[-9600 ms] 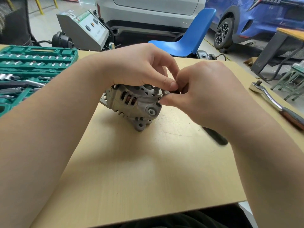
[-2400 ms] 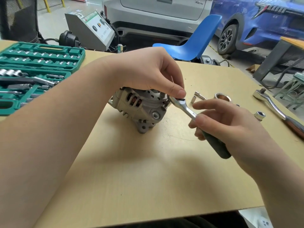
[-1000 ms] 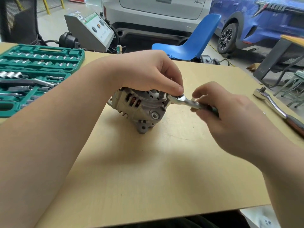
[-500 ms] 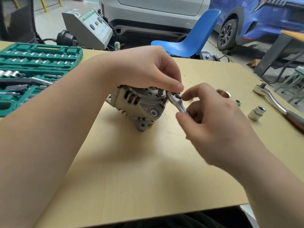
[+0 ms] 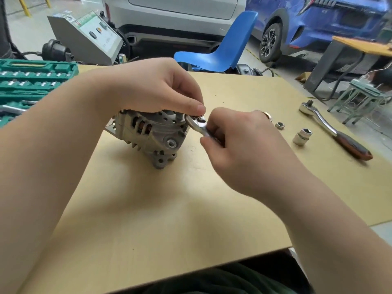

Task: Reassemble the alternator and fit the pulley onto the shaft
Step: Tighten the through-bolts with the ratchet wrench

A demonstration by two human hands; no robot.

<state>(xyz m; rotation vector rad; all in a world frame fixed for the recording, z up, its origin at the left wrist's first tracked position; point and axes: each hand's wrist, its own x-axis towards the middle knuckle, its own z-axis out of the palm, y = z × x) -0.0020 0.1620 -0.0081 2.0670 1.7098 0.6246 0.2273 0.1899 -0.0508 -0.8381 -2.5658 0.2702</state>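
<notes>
Nearest the viewer, bare wood of the table (image 5: 148,219) runs out to the alternator (image 5: 148,134), which sits a little left of centre with its finned housing and mounting lug facing the near edge. Just right of it, the right hand (image 5: 239,145) has its fingers curled round the handle of a small ratchet (image 5: 198,125), whose chrome head reaches left to the alternator's top right rim. Over the alternator, the left hand (image 5: 157,88) lies on the housing, fingers bent down, thumb and forefinger pinching at the ratchet head; what sits under the head is hidden. Right of the right hand lie a nut (image 5: 280,125) and a socket (image 5: 302,136), with a larger ratchet (image 5: 335,132) further right, apart from both. At the far left is a green socket set (image 5: 31,81). Beyond the table stand a blue chair (image 5: 222,49) and two parked cars.
</notes>
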